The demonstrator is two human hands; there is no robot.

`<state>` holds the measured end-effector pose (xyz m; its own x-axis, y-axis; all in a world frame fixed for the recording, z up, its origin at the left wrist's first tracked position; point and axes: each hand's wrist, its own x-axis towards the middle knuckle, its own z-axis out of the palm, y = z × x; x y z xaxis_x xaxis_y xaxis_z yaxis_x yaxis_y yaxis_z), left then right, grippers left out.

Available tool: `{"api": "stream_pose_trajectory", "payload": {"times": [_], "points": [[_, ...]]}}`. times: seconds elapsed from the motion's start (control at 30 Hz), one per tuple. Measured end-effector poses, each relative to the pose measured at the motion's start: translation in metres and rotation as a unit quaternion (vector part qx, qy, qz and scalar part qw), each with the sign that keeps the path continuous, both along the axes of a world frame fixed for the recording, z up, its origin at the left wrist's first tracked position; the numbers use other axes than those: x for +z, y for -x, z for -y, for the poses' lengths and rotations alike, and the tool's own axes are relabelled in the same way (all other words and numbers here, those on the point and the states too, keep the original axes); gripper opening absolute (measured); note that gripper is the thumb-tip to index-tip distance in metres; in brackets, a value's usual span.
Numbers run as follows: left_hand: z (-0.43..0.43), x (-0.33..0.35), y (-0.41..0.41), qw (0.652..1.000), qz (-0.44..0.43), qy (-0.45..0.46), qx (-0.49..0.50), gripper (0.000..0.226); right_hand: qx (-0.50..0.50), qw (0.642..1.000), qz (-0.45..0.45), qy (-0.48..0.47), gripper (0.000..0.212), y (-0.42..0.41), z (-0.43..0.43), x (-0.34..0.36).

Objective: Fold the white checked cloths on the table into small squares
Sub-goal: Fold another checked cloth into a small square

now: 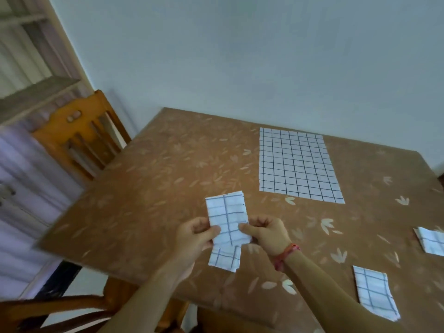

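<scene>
brown leaf-patterned table (168,179) is carrying one flat unfolded white checked cloth (299,165) farther back. left hand (195,235) and right hand (266,233) are each pinching the narrow folded white checked strip (228,227) above the near edge, mid-fold; next, i judge, halving it squarely.

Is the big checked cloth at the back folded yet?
No, the big checked cloth lies spread flat on the table, its whole grid showing.
</scene>
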<state>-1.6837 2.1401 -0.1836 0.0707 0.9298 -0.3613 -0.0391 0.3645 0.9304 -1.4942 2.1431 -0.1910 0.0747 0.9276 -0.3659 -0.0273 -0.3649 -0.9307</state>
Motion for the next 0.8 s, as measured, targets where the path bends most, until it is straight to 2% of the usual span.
{"api": "stream_pose_trajectory", "payload": {"times": [0.13, 0.33, 0.47, 0.53, 0.67, 0.8], "points": [[0.007, 0.003, 0.035, 0.998, -0.033, -0.027, 0.048, 0.01, 0.069, 0.997, 0.016, 0.018, 0.013, 0.039, -0.006, -0.002], [0.019, 0.009, 0.105, 0.992, -0.12, -0.04, 0.029, 0.01, 0.135, 0.991, -0.009, 0.013, 0.01, 0.095, -0.022, 0.02], [0.033, 0.012, 0.145, 0.989, -0.131, -0.04, 0.05, 0.012, 0.229, 0.972, 0.049, -0.005, 0.009, 0.134, -0.03, 0.025], [0.037, 0.009, 0.16, 0.99, -0.11, -0.018, 0.082, 0.01, 0.24, 0.969, 0.059, -0.018, 0.008, 0.148, -0.033, 0.023], [0.047, -0.003, 0.191, 0.985, 0.015, 0.05, 0.165, 0.02, 0.23, 0.972, 0.051, -0.014, 0.008, 0.18, -0.042, 0.019], [0.052, -0.016, 0.207, 0.968, 0.069, 0.065, 0.231, 0.023, 0.228, 0.972, 0.061, -0.003, 0.009, 0.207, -0.05, 0.011]]}}
